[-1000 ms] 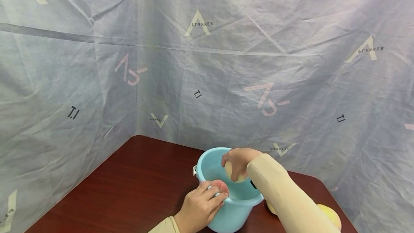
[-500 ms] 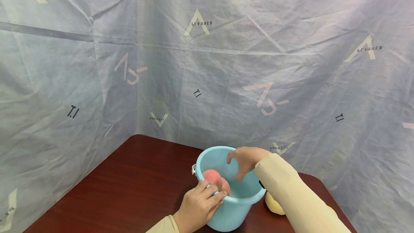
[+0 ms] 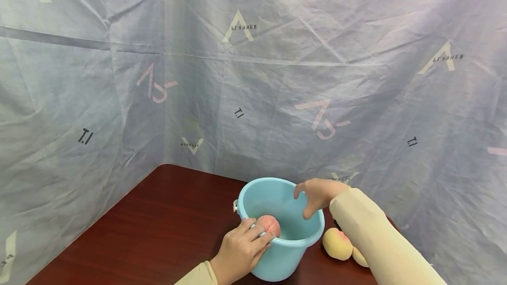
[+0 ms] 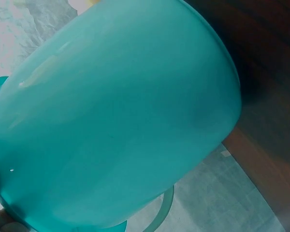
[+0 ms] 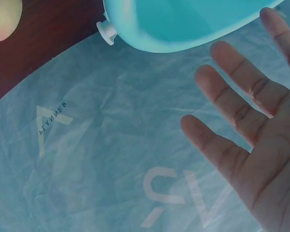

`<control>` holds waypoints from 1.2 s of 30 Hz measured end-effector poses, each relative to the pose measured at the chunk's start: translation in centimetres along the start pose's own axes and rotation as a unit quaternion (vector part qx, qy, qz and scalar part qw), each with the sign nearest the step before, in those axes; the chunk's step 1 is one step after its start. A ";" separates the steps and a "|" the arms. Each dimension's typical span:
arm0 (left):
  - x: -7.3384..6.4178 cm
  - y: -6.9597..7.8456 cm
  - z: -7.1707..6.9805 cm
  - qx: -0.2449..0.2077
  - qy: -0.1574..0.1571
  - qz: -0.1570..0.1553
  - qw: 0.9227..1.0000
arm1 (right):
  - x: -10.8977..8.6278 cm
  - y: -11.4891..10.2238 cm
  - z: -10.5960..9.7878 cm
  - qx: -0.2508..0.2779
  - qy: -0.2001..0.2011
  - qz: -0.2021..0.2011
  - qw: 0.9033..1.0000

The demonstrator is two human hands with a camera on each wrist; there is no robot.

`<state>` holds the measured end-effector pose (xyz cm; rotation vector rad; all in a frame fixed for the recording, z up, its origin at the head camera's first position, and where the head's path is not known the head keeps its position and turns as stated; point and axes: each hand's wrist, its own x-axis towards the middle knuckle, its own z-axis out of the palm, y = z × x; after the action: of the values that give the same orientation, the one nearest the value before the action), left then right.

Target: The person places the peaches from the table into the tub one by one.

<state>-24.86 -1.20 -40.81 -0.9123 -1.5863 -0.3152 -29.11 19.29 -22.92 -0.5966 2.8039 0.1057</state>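
A light-blue bucket (image 3: 277,258) stands upright on the table, and its outer wall fills much of the left wrist view. My left hand (image 3: 241,250) grips its near left rim, with the fingers bent over the edge. Just inside the rim, beside those fingers, a pinkish peach (image 3: 269,225) shows. My right hand (image 3: 320,195) hovers over the bucket's right rim, holding nothing. In the right wrist view its fingers (image 5: 232,104) are spread and loosely extended. The near part of the bucket's inside is hidden by its wall and my left hand.
Right of the bucket, a yellow-pink peach (image 3: 337,244) lies on the dark red table (image 3: 158,232), with another yellowish peach (image 3: 360,257) partly hidden behind my right sleeve. A grey printed cloth (image 3: 253,82) hangs around the table's back and left sides.
My right hand has let go of a peach inside the bucket and moved right, toward the rim. Two peaches showed inside half a second ago; one shows now. My left hand keeps its grip.
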 end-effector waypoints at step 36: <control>0.0 0.1 0.2 0.000 0.009 -0.002 1.000 | -3.4 6.0 1.3 0.053 0.022 -0.047 0.997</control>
<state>-24.90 -1.01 -40.88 -0.9052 -1.5710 -0.3256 -28.21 26.29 -23.15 -0.7120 2.7958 -0.0742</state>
